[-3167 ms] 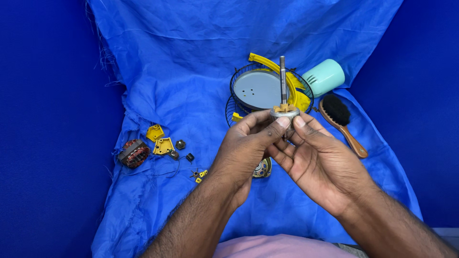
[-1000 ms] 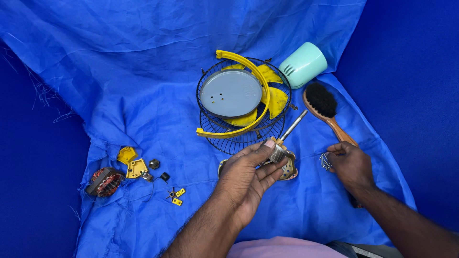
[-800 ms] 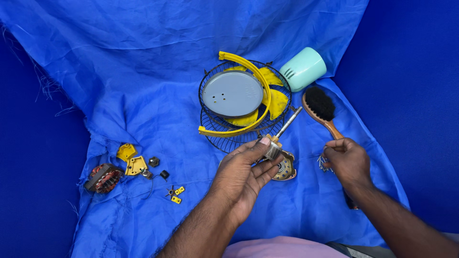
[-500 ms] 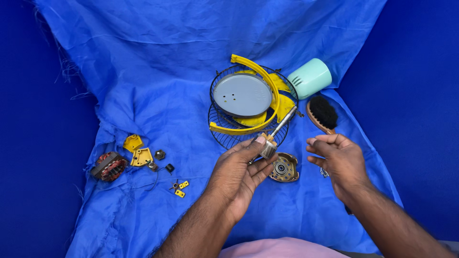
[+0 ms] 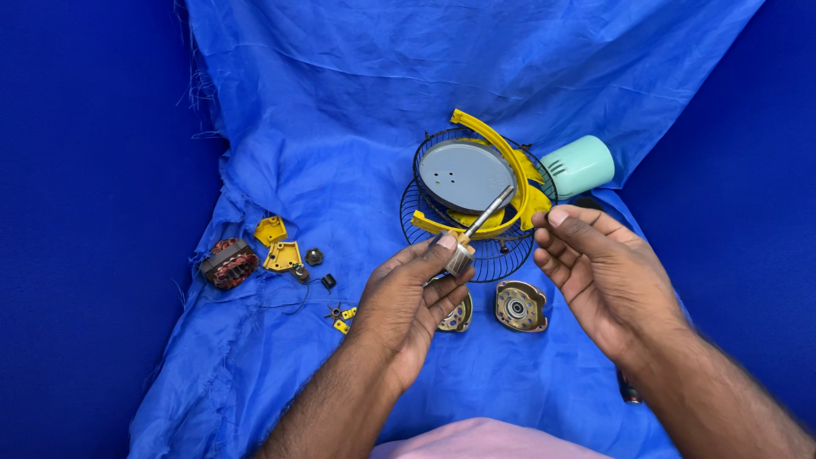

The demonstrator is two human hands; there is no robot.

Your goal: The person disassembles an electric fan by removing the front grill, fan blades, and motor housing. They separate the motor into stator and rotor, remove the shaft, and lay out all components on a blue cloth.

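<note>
Cloth point(image 5: 340, 110): blue, wrinkled, spread under everything; frayed left edge.
Guard point(image 5: 476, 217): black wire fan guard, upper centre, lying flat on cloth; grey disc point(image 5: 465, 176) inside, yellow bracket point(image 5: 503, 166) arched over right side.
Right hand point(image 5: 599, 272): raised just right of guard, fingers loosely curled and apart, holding nothing; thumb toward left hand.
Left hand point(image 5: 412, 297): centre, fingers closed on rotor; thumb pressed on top of it.
Cup point(image 5: 580, 165): mint green, on its side, just right of guard, touching or nearly touching bracket; cannot tell which.
Rotor point(image 5: 461, 255): small metal cylinder pinched at left fingertips, held above cloth; thin shaft point(image 5: 490, 211) pointing up and right, over lower rim of guard.
Stator point(image 5: 228, 262): copper windings, far left on cloth, well apart from hands.
End caps: one metal cap point(image 5: 519, 305) flat on cloth between hands; second cap point(image 5: 456, 315) partly hidden under left fingers.
Yellow pieces point(image 5: 276, 244): two, just right of stator.
Small parts point(image 5: 314, 256): dark bits beside yellow pieces; thin wire trailing toward tiny yellow clips point(image 5: 342, 321) near left wrist.
</note>
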